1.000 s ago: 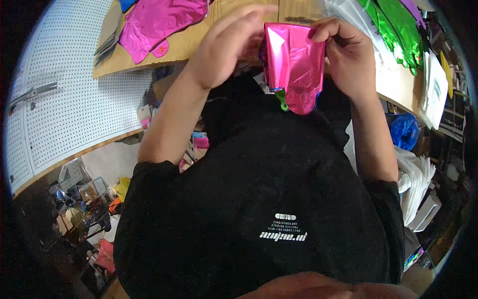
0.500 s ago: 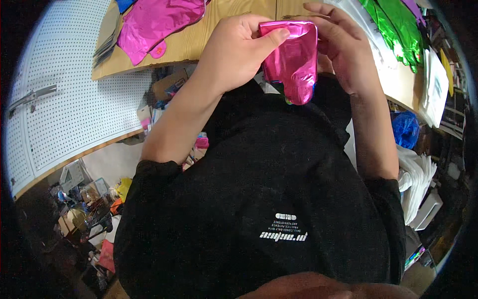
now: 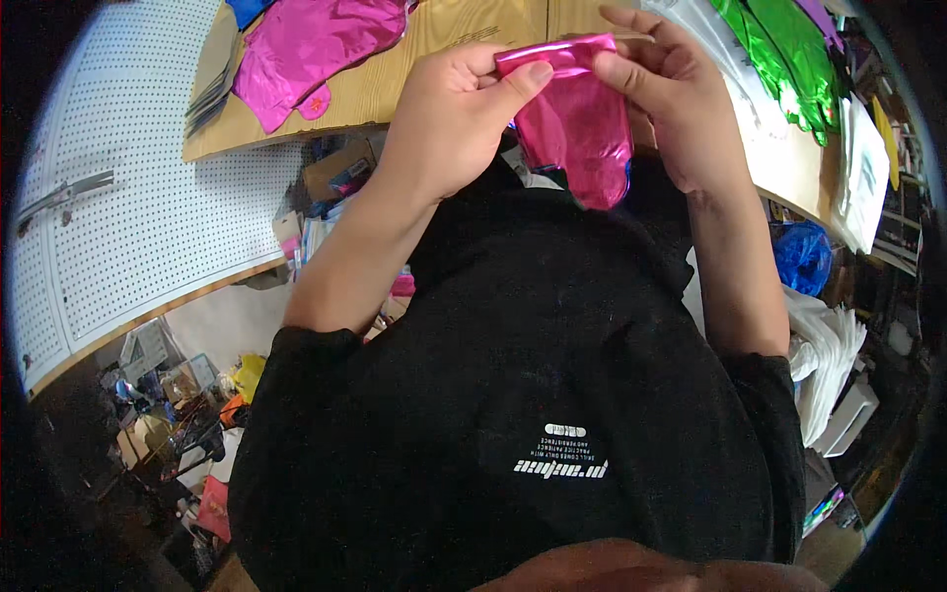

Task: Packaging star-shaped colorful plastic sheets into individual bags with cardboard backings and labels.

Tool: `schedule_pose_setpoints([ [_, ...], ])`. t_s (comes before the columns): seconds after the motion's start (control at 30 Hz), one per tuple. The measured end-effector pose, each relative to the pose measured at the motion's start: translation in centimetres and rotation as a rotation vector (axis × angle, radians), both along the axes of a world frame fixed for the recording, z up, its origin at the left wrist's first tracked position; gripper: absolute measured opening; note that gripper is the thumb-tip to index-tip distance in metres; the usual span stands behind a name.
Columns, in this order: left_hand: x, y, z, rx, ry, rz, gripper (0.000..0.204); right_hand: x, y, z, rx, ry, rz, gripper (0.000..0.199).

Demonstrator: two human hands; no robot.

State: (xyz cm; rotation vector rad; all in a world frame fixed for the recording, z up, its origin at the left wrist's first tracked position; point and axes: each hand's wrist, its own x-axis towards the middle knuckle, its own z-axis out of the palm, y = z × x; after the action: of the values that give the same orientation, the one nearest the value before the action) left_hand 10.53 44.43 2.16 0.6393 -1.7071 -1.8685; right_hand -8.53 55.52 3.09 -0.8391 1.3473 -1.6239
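Note:
A shiny pink foil balloon [image 3: 577, 128], flat and partly folded, hangs in front of my chest. My left hand [image 3: 459, 113] pinches its upper left edge, thumb on the near side. At the upper right corner, my right hand [image 3: 681, 94] grips the foil between thumb and fingers. The top edge is folded over in a band between both thumbs. A rounded lobe dangles at the balloon's lower right. Some fingers of both hands are hidden behind the foil.
On the wooden table [image 3: 395, 89] lie more pink foil balloons [image 3: 316, 49] to the left. Green foil balloons [image 3: 789, 59] lie to the right beside clear plastic sheets. A white pegboard [image 3: 178, 197] stands at left. White bags [image 3: 824, 355] and a blue bundle [image 3: 804, 257] hang right.
My right thumb has come down onto the balloon's upper right corner. The top edge is now pulled straighter between both hands, and the balloon has tilted slightly.

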Motion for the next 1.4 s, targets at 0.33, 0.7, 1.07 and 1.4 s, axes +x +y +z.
schedule_pose_setpoints([
  [0.33, 0.8, 0.0, 0.3, -0.067, -0.035, -0.047, 0.023, -0.3, -0.1, 0.7, 0.004, 0.077, 0.137, 0.036],
  [0.7, 1.1, -0.6, 1.8, -0.067, -0.089, -0.065, 0.029, -0.6, 0.5, 0.9, 0.102, 0.254, 0.394, 0.040],
  [1.07, 1.6, -1.5, 1.8, -0.206, -0.205, -0.165, 0.033, -0.5, 0.1, 2.3, 0.137, 0.304, 0.166, 0.033],
  [1.4, 0.9, -0.9, 0.9, -0.195, -0.038, 0.067, 0.021, 0.5, 0.7, 1.9, -0.084, 0.164, -0.060, 0.050],
])
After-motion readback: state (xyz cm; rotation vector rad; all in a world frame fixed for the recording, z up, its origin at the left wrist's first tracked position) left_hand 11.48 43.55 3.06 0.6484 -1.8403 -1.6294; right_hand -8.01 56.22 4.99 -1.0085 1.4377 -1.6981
